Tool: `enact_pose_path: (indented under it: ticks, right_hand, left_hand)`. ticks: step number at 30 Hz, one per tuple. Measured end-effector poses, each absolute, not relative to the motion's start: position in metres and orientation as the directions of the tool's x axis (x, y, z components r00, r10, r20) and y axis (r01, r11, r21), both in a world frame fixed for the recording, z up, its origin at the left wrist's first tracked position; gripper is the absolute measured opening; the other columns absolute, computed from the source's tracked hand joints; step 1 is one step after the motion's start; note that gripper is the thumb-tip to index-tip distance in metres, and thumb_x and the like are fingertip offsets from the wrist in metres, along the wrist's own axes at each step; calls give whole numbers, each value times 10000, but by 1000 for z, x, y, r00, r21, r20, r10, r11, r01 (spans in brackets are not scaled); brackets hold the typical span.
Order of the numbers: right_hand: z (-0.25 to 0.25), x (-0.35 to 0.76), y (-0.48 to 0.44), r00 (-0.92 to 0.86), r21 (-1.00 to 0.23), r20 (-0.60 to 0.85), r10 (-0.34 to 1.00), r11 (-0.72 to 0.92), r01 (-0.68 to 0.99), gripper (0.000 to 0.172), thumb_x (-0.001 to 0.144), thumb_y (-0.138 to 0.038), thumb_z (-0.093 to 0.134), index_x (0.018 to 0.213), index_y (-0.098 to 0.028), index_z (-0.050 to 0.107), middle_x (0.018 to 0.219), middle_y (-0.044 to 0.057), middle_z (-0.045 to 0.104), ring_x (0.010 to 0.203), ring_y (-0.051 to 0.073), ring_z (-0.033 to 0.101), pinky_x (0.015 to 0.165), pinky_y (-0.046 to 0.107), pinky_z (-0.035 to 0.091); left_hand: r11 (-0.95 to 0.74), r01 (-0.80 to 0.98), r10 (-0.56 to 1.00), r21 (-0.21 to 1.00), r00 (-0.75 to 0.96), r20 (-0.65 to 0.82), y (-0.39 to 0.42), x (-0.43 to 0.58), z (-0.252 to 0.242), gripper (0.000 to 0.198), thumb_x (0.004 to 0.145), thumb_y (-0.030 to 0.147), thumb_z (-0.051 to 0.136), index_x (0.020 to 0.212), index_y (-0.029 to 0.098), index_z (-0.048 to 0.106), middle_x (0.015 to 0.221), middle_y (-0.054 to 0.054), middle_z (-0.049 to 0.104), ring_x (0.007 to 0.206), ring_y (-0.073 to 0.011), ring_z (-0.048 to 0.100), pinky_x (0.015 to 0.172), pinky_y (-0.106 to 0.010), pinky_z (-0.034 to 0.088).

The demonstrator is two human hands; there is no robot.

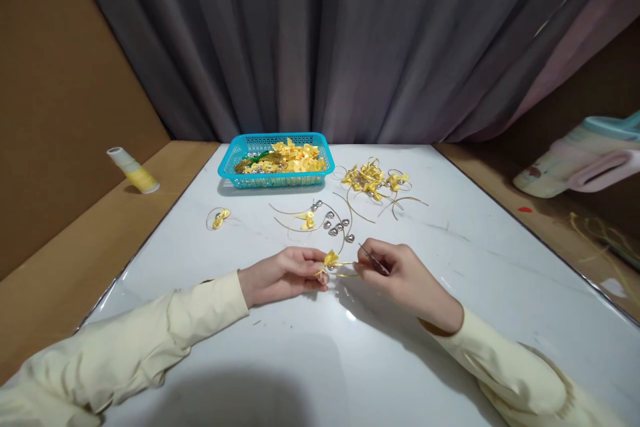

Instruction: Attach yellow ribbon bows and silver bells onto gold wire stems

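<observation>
Pinched in the fingertips of my left hand (291, 275) is a yellow ribbon bow (331, 258) with a gold cord (344, 273) running from it to the right. My right hand (400, 275) is closed at the far end of that cord and also holds a thin, dark, pointed metal tool (373, 257), whose kind I cannot make out. Just beyond the hands lie several small silver heart-shaped pieces (340, 227), loose gold cords, and another yellow bow (308, 219). Farther left is a bow with a cord loop (221, 218).
A blue plastic basket (277, 180) at the back holds many yellow bows. A pile of corded bows (367, 179) lies right of it. Off the white table (240, 360) are a yellow thread spool (134, 171) at left and a large cup (565, 160) at right. Grey curtains hang behind.
</observation>
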State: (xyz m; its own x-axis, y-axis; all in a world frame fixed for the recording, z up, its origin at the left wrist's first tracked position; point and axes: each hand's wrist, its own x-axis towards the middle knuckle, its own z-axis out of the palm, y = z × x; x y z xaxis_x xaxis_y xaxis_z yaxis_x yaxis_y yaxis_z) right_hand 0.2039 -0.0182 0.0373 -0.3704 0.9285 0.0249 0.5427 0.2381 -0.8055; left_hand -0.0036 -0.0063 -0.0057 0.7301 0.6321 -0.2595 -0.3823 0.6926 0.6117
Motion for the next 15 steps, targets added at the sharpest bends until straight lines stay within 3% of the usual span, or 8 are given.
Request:
enact_pose_path:
  ticks: [6, 12, 15]
  right_hand:
    - [35, 202, -20, -410, -814, 1, 912, 239, 529, 99, 675, -194, 443, 591, -185, 391, 522, -59, 337, 510, 80, 287, 484, 210, 261]
    - [34, 199, -22, -458, -841, -18, 889, 235, 488, 94, 670, -164, 456, 598, -186, 400, 520, -64, 349, 502, 76, 291, 488, 205, 267]
    - [33, 197, -24, -483, -846, -27, 875, 237, 477, 91, 659, -163, 447, 591, -187, 392, 520, -65, 346, 497, 73, 283, 484, 203, 261]
  left_hand:
    - [691, -453, 655, 564, 723, -222, -3, -5, -6, 305, 658, 47, 683, 947, 109, 609, 753, -37, 609, 678, -127, 584, 730, -286, 423]
    - [782, -274, 422, 559, 893, -154, -4, -6, -4, 241, 563, 89, 624, 803, 63, 627, 633, -73, 638, 683, -205, 625, 713, -320, 430]
    - [773, -238, 389, 588, 910, -143, -4, -6, -2, 172, 564, 72, 601, 734, 99, 591, 532, -32, 615, 561, -165, 606, 735, -329, 431]
